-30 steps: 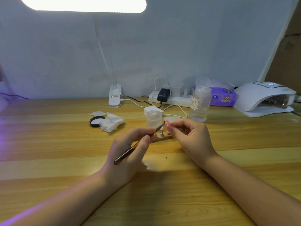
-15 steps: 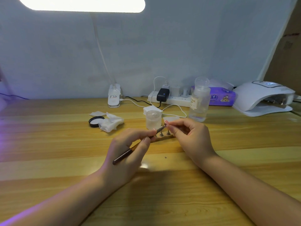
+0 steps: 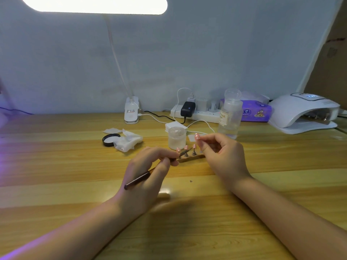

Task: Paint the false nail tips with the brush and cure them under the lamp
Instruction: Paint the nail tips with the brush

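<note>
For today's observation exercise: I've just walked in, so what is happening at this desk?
A person is painting false nails. The left hand holds a brush whose tip reaches toward pink nail tips standing on a small strip. The right hand pinches one pink tip, lifted above the strip. The white curing lamp sits far right on the wooden table.

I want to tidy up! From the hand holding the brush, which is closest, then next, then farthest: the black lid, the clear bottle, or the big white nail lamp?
From the left hand:
1. Black lid, behind it to the left.
2. Clear bottle, farther back on the right.
3. White nail lamp, far right corner.
</note>
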{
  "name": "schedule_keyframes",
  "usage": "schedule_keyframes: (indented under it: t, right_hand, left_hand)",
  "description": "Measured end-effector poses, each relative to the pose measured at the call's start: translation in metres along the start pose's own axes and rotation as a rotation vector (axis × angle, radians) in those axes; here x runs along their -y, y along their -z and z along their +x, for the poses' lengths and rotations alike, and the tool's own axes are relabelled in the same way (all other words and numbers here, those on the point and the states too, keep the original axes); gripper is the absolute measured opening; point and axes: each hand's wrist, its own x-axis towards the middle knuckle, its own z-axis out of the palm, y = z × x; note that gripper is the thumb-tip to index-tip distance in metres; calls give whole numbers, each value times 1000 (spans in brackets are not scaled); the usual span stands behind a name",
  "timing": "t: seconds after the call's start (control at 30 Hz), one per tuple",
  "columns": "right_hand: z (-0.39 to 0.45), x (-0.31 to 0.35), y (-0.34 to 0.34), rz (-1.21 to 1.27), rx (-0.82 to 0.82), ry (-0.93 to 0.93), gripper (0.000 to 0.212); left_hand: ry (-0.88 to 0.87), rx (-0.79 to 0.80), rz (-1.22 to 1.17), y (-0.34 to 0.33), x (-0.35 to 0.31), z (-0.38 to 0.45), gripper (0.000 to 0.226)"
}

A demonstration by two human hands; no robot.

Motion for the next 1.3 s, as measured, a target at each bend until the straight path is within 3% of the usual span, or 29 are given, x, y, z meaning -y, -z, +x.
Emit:
schedule_keyframes:
  t: [0.2, 0.37, 0.47, 0.57, 1.07, 1.3]
  right_hand:
    - [10, -6, 8, 4, -102, -173, 6]
    - [14, -11, 10, -68, -62, -275, 8]
    - [16, -14, 11, -291, -6, -239, 14]
    - [19, -14, 10, -440, 40, -205, 16]
    - [21, -22, 7, -427, 109, -170, 15]
    - [13, -13, 8, -342, 59, 80, 5]
  left_hand:
    - [20, -70, -15, -1, 10, 1, 29]
    - [16, -88, 36, 0, 15, -2, 27]
    - [46, -84, 59, 1, 15, -2, 26]
    - [111, -52, 74, 0, 10, -1, 42]
    - [155, -28, 31, 1, 1, 1, 33]
    - [90, -22, 6, 2, 2, 1, 32]
